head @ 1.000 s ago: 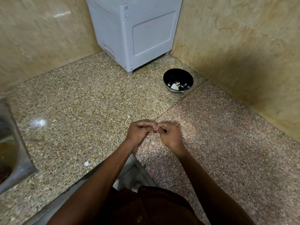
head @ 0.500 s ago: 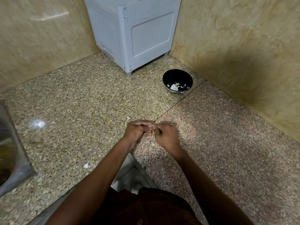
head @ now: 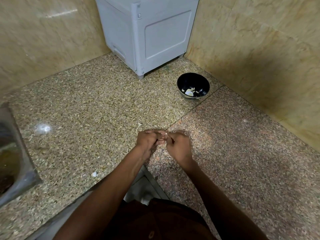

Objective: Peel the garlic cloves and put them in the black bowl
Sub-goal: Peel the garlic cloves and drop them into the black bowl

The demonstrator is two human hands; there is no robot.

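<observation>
Left hand (head: 149,142) and right hand (head: 178,145) brought together above the speckled granite countertop (head: 90,108), fingers of both curled inward and fingertips meeting. Garlic clove (head: 165,135) pinched between the two sets of fingertips, only a small pale sliver of it visible; extent of remaining peel not discernible. Just beyond the grip, to its left: a thin curved strip of garlic skin (head: 138,127) lying on the counter. Directly beneath the grip, near the right wrist: a faint pale fleck on the stone, too small to identify. Farther beyond the grip and to its right, well apart from both hands: black bowl (head: 193,84) standing upright beside the wall corner, with several pale peeled garlic pieces (head: 189,91) at its bottom. Beyond the bowl, at the back of the corner: a grey plastic cabinet (head: 147,33) on short feet. Nearer than the grip and to its left: a small white skin fragment (head: 94,174) near the counter edge. Far to the left: rim of a steel sink (head: 20,153).
</observation>
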